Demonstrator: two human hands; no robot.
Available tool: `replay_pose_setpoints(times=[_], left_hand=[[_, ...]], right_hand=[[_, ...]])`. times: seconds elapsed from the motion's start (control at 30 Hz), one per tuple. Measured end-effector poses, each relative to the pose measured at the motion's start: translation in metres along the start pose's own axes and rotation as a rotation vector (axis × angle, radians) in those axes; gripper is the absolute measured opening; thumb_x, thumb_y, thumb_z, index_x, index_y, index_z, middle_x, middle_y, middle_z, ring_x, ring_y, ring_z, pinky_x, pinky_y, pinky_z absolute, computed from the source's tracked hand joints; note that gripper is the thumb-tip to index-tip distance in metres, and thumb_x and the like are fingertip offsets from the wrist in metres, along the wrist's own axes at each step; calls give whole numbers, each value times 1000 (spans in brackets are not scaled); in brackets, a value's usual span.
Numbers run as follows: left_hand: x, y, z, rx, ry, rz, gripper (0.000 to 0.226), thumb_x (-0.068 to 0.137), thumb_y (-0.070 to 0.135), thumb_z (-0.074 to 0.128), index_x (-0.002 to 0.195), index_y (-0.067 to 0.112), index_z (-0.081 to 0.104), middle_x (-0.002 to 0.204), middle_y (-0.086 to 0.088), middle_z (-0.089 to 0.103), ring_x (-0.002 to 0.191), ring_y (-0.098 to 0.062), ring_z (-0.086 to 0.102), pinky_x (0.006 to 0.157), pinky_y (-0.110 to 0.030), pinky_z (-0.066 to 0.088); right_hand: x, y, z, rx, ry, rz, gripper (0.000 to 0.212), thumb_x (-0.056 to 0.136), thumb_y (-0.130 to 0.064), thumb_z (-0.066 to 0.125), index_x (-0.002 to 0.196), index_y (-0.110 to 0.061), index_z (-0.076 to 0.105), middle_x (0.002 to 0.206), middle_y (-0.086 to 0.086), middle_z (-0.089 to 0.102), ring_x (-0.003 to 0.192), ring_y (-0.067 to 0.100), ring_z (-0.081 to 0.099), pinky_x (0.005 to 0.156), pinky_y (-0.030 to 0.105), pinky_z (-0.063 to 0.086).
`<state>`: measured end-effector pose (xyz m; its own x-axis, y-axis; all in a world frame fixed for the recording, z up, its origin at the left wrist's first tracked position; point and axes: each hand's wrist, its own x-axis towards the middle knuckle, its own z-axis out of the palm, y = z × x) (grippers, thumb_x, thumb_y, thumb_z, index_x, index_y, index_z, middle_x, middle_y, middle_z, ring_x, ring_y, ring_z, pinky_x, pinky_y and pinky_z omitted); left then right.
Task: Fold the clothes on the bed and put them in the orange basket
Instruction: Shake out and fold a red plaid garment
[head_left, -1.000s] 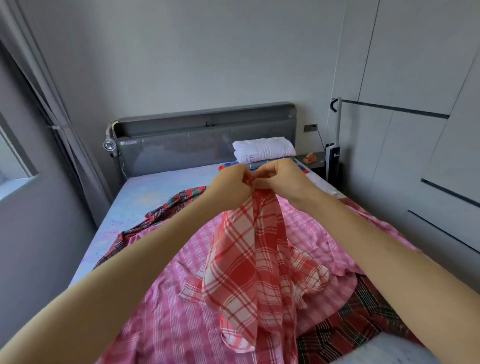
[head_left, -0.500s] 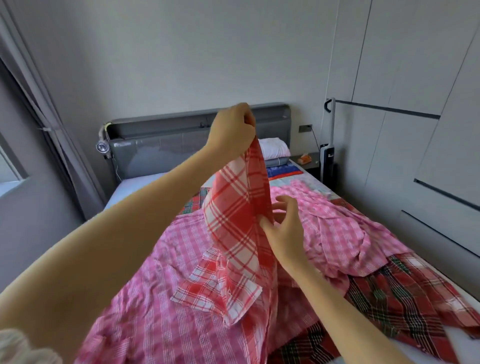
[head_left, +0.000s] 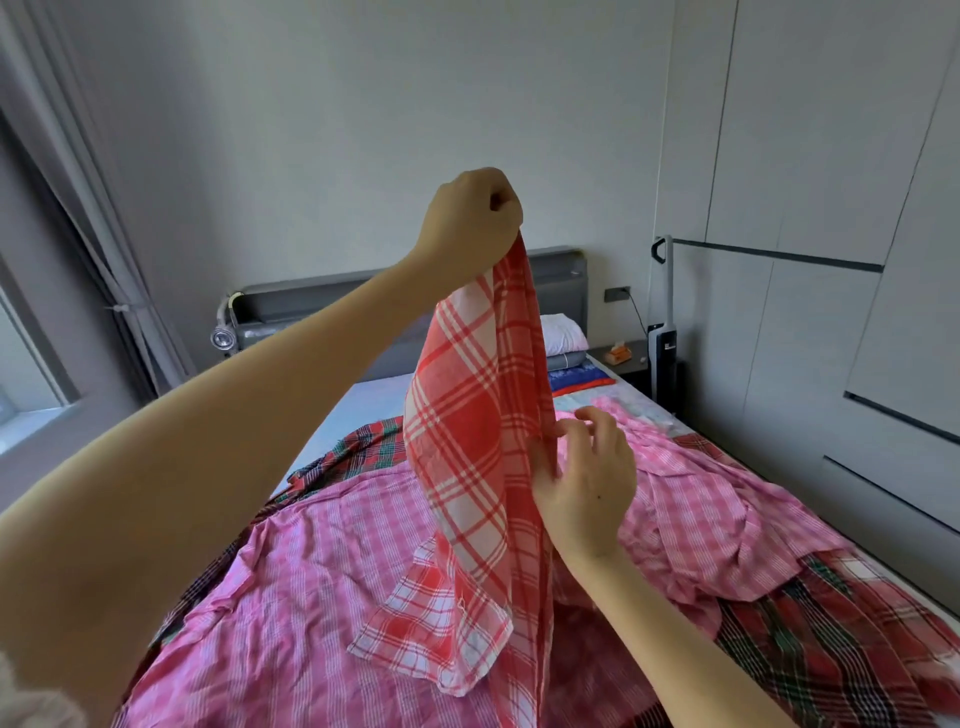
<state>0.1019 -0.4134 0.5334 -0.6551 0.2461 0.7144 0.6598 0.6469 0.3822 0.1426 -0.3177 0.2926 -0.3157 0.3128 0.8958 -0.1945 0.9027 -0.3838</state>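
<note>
My left hand (head_left: 472, 226) grips the top end of a red and white plaid cloth (head_left: 470, 431) and holds it high above the bed. The cloth hangs down in a long bunch, its lower corner lying on a pink checked garment (head_left: 291, 587). My right hand (head_left: 584, 478) pinches the cloth's right edge about halfway down, its other fingers loosely spread. A dark red and green tartan garment (head_left: 826, 639) lies under the pink one and shows at the right and far left. The orange basket is not in view.
The bed (head_left: 358, 405) has a grey headboard (head_left: 317, 312), with a white pillow (head_left: 563, 335) and folded blue and red bedding at its far right. A bedside table (head_left: 623, 358) and an upright vacuum (head_left: 665, 332) stand by grey wardrobes on the right. Curtain and window are left.
My left hand has lifted the cloth's top end from chest level to high above the bed. My right hand has let go of the top and slid down the cloth's right edge.
</note>
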Motion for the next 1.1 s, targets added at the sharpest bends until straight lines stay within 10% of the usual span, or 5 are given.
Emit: replay_pose_setpoints(times=[0.53,0.73,1.1], left_hand=[[15,-10,-16,-74,63,-107,23,86,3,38,84,10,60,66,12,49,56,-2,43,38,-3,29],[19,-11,-25,-77,89,-102,25,83,1,37,83,9,61,65,11,50,55,-3,43,37,-4,29],[2,-46,-34,33,99,-113,29,84,2,38,91,5,66,73,6,54,67,-13,49,42,-8,32]], right_hand=[[-3,-6,15,8,-45,-64,30,82,-34,70,92,-7,61,90,7,64,71,20,59,58,31,47],[-11,0,16,-3,-286,-76,29,76,-13,75,54,-8,57,42,-4,46,36,6,28,44,9,4],[-26,18,27,219,-588,463,29,101,-24,34,89,-6,54,68,-8,48,59,9,49,50,18,33]])
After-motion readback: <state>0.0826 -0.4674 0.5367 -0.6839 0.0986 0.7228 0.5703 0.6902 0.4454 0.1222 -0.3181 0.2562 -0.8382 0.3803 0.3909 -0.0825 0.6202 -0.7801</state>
